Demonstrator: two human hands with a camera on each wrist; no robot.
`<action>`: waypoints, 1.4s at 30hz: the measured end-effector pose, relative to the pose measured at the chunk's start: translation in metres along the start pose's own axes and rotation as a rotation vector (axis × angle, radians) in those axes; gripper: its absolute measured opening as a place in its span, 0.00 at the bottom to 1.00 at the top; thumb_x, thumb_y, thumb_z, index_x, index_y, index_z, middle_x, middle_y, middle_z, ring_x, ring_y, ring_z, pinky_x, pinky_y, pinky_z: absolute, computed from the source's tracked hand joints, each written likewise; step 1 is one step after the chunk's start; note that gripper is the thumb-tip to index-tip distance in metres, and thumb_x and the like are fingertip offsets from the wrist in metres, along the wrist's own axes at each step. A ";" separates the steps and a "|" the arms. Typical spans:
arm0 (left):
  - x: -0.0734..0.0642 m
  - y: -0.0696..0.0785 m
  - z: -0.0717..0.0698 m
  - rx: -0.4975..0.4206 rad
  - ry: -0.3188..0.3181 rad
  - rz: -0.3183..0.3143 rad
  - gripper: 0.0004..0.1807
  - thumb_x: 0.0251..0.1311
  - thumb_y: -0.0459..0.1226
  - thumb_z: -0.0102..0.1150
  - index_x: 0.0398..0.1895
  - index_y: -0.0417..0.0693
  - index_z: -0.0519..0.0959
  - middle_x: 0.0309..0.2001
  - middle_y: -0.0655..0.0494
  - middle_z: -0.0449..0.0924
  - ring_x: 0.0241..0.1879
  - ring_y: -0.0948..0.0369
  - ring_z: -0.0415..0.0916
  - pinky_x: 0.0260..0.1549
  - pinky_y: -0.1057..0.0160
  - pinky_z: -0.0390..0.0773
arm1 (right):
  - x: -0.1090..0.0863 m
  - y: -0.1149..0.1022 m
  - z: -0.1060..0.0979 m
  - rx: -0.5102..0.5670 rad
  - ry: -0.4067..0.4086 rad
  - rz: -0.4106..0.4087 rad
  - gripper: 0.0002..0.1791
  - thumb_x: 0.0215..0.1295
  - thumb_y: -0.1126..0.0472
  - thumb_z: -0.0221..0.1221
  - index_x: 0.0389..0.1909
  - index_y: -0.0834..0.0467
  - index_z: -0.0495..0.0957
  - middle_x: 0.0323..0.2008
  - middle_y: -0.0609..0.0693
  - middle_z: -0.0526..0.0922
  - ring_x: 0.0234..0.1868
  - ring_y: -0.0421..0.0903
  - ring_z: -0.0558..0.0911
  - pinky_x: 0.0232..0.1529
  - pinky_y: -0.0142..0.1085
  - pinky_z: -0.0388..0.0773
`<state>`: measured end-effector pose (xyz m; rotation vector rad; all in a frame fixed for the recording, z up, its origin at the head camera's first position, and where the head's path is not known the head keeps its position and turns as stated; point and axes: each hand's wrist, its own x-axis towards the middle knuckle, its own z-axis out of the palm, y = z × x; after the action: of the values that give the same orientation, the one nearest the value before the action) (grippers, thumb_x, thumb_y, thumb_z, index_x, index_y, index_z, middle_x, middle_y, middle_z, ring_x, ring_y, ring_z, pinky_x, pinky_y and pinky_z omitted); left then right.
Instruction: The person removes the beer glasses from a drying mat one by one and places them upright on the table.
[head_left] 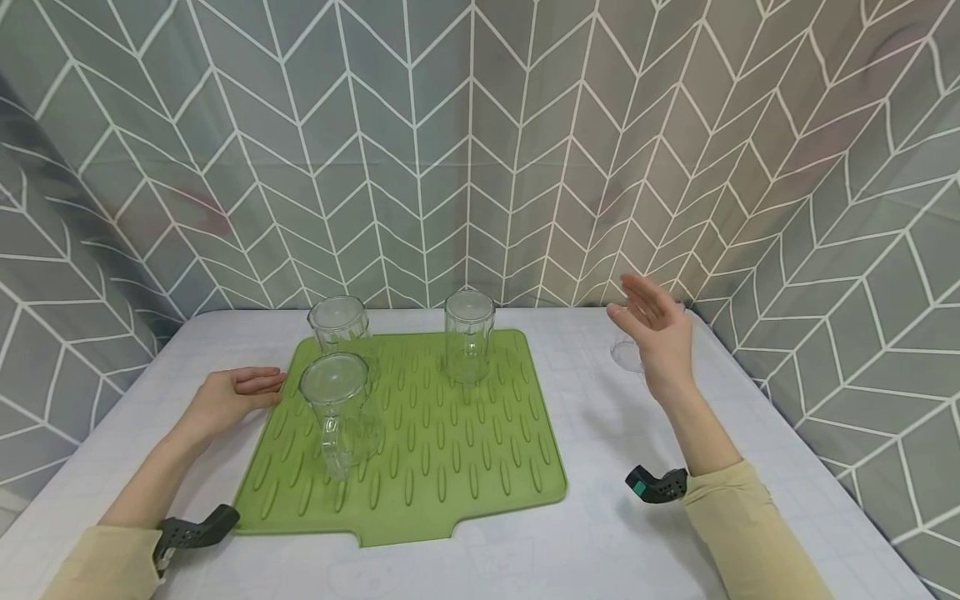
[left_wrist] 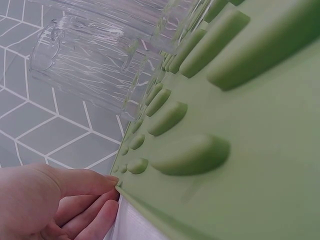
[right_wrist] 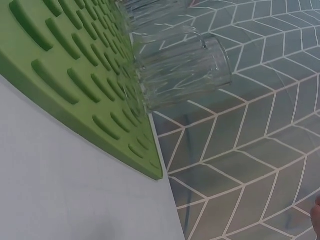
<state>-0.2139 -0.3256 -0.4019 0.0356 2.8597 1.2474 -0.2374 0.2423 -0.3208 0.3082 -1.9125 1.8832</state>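
My left hand (head_left: 232,400) rests on the table at the left edge of the green ribbed mat (head_left: 442,483). In the left wrist view its thumb and fingertips touch the mat's rim, the fingers relaxed. Three clear glass mugs stand on the mat: one front left (head_left: 335,400), one back left (head_left: 337,321) and one at the back right (head_left: 468,333). To the right of the mat, my right hand (head_left: 660,333) is raised with loosely extended fingers and holds nothing. It partly hides another clear glass piece (head_left: 625,356) on the table.
A white cloth covers the table (head_left: 585,450). Grey patterned curtains (head_left: 465,150) hang behind it and along both sides. Dark wrist cameras sit at the left sleeve (head_left: 197,530) and right sleeve (head_left: 657,485).
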 end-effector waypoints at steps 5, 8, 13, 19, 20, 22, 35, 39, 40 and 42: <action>0.000 -0.002 0.000 0.001 -0.002 -0.003 0.34 0.65 0.45 0.65 0.67 0.31 0.70 0.62 0.36 0.74 0.72 0.31 0.53 0.67 0.29 0.57 | -0.002 0.000 0.004 0.010 -0.020 0.000 0.30 0.63 0.69 0.66 0.66 0.63 0.71 0.62 0.48 0.78 0.69 0.44 0.72 0.73 0.34 0.65; 0.000 -0.003 0.000 0.004 -0.003 -0.011 0.35 0.65 0.46 0.65 0.67 0.31 0.70 0.62 0.36 0.74 0.72 0.31 0.53 0.66 0.29 0.56 | -0.002 0.001 0.007 0.035 -0.033 0.000 0.30 0.62 0.70 0.66 0.66 0.64 0.72 0.61 0.47 0.79 0.68 0.43 0.73 0.74 0.36 0.64; 0.000 -0.003 0.001 0.012 -0.001 -0.022 0.35 0.65 0.46 0.65 0.67 0.31 0.70 0.61 0.36 0.74 0.72 0.30 0.53 0.66 0.28 0.56 | -0.004 0.002 0.010 0.000 -0.076 0.006 0.31 0.63 0.69 0.66 0.67 0.63 0.70 0.63 0.48 0.77 0.68 0.43 0.72 0.75 0.38 0.63; 0.000 -0.003 0.001 0.007 0.000 -0.029 0.34 0.65 0.45 0.64 0.67 0.32 0.69 0.62 0.36 0.74 0.72 0.30 0.52 0.66 0.28 0.55 | -0.006 0.003 0.015 -0.054 -0.117 0.016 0.33 0.64 0.67 0.66 0.69 0.62 0.68 0.66 0.52 0.75 0.70 0.47 0.70 0.74 0.33 0.63; 0.000 -0.003 0.001 0.009 0.001 -0.032 0.34 0.65 0.44 0.64 0.67 0.32 0.69 0.62 0.36 0.74 0.72 0.31 0.52 0.66 0.28 0.55 | -0.006 0.003 0.016 -0.061 -0.121 0.016 0.33 0.64 0.66 0.66 0.69 0.62 0.68 0.67 0.53 0.74 0.71 0.48 0.70 0.74 0.33 0.63; 0.000 -0.003 0.001 0.006 0.001 -0.030 0.34 0.65 0.45 0.64 0.67 0.32 0.69 0.61 0.36 0.74 0.72 0.31 0.53 0.66 0.28 0.55 | -0.007 0.003 0.019 -0.073 -0.127 0.021 0.34 0.64 0.66 0.66 0.70 0.62 0.67 0.68 0.55 0.73 0.71 0.48 0.69 0.74 0.33 0.63; 0.000 -0.002 0.000 0.021 0.010 -0.018 0.34 0.66 0.46 0.64 0.67 0.32 0.70 0.62 0.36 0.74 0.72 0.30 0.53 0.66 0.28 0.56 | -0.012 0.006 0.036 -0.104 -0.204 0.036 0.34 0.63 0.65 0.67 0.70 0.60 0.68 0.69 0.57 0.71 0.73 0.51 0.67 0.75 0.34 0.62; -0.001 -0.001 0.001 0.017 0.009 -0.017 0.34 0.65 0.45 0.64 0.67 0.31 0.70 0.61 0.36 0.74 0.71 0.31 0.54 0.66 0.28 0.57 | -0.015 0.007 0.040 -0.112 -0.230 0.047 0.35 0.63 0.65 0.67 0.71 0.59 0.67 0.70 0.57 0.70 0.74 0.49 0.66 0.75 0.34 0.61; -0.001 -0.001 0.001 0.017 0.008 -0.018 0.34 0.66 0.45 0.64 0.67 0.31 0.70 0.61 0.36 0.75 0.71 0.31 0.54 0.66 0.28 0.57 | -0.015 0.008 0.041 -0.115 -0.234 0.047 0.35 0.63 0.65 0.67 0.71 0.59 0.67 0.70 0.56 0.70 0.74 0.48 0.66 0.75 0.34 0.60; -0.001 -0.001 0.001 0.014 0.008 -0.020 0.34 0.65 0.45 0.64 0.67 0.31 0.69 0.61 0.36 0.75 0.71 0.31 0.55 0.66 0.28 0.56 | -0.016 0.008 0.044 -0.117 -0.243 0.044 0.35 0.62 0.65 0.68 0.71 0.59 0.67 0.70 0.56 0.70 0.74 0.49 0.66 0.76 0.35 0.60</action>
<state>-0.2126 -0.3255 -0.4029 0.0018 2.8678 1.2270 -0.2335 0.1967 -0.3340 0.4803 -2.1951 1.8224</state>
